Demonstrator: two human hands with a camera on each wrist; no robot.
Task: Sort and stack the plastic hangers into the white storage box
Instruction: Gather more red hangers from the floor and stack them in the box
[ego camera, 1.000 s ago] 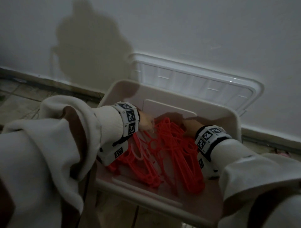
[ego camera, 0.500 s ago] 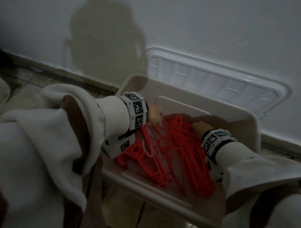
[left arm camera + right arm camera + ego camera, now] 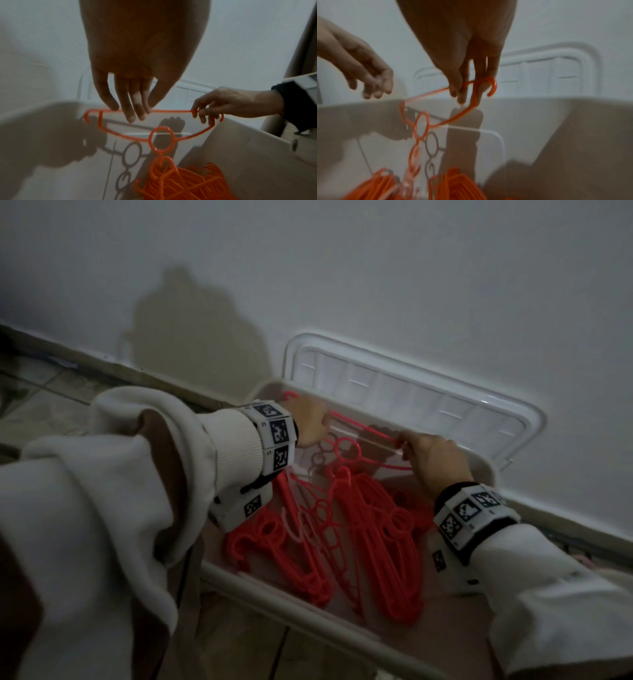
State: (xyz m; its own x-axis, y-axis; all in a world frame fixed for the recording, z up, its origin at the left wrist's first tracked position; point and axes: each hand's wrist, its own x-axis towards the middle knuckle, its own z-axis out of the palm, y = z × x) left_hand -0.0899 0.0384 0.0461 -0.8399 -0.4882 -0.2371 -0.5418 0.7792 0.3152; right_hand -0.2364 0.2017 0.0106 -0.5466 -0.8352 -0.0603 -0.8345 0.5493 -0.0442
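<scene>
An orange-red hanger hangs upside down over the far side of the white storage box, its ring and hook pointing down toward the pile. My right hand pinches its right end beside the small hook. My left hand has straight fingers against the middle of the hanger's bar. In the right wrist view that left hand looks loose above the bar. A pile of orange-red hangers lies on the box floor below both wrists.
The clear lid leans on the white wall behind the box. A pale hanger lies among the red ones. A baseboard and tiled floor run along the left. My sleeves cover the near left side.
Both hands rose from the pile toward the box's far rim, lifting one hanger clear of the others. The head view shifted so the box sits further right.
</scene>
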